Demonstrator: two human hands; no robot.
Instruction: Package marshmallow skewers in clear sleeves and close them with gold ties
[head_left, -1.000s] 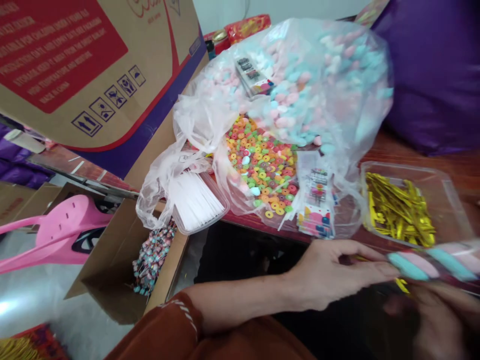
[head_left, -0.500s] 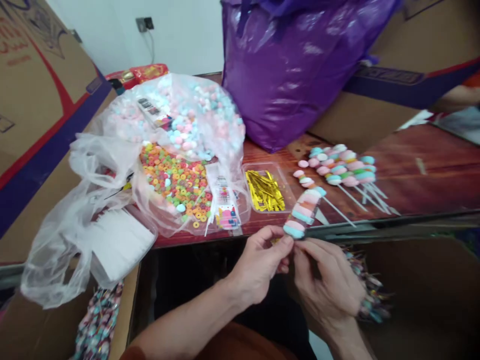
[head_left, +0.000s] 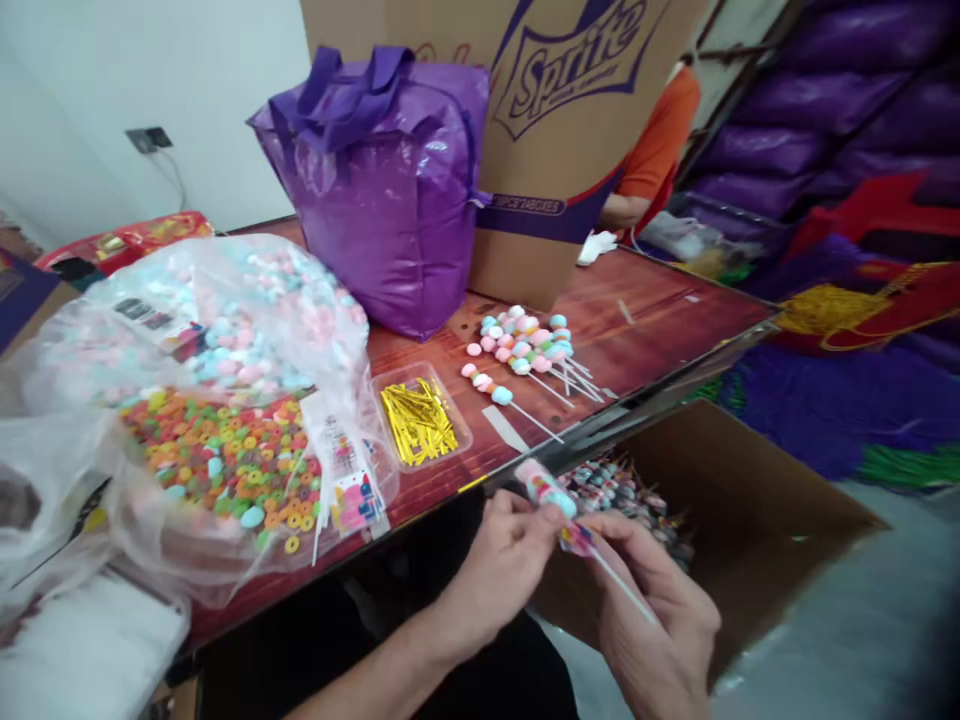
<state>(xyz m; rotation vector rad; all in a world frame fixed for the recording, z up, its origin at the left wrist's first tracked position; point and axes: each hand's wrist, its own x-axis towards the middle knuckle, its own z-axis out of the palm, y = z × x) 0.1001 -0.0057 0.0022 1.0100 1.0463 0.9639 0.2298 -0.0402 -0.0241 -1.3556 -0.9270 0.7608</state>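
A candy skewer (head_left: pixel 551 490) in a clear wrapper, pink and pale blue with a white stick, is between my hands in front of the table edge. My left hand (head_left: pixel 502 560) is closed on it, thumb and fingers pinching just below the candy. My right hand (head_left: pixel 656 610) is closed around the wrapper's gathered neck and the stick, which slants down across the palm. Nearest on the table lie several unwrapped candy skewers (head_left: pixel 525 340) with white sticks. Gold twist ties (head_left: pixel 418 420) fill a clear tray to their left.
Left on the table are a bag of pink and blue candies (head_left: pixel 240 300), ring candies (head_left: pixel 225 455) and white sticks (head_left: pixel 90 640). Behind stand a purple bag (head_left: pixel 382 200) and a carton (head_left: pixel 555 130). An open carton (head_left: pixel 750 490) holds wrapped skewers below right. A person in orange (head_left: pixel 660 140) sits beyond.
The view has swung right, bringing the open carton and the other person into sight. My hands have turned the skewer, so its stick now shows; both still grip it.
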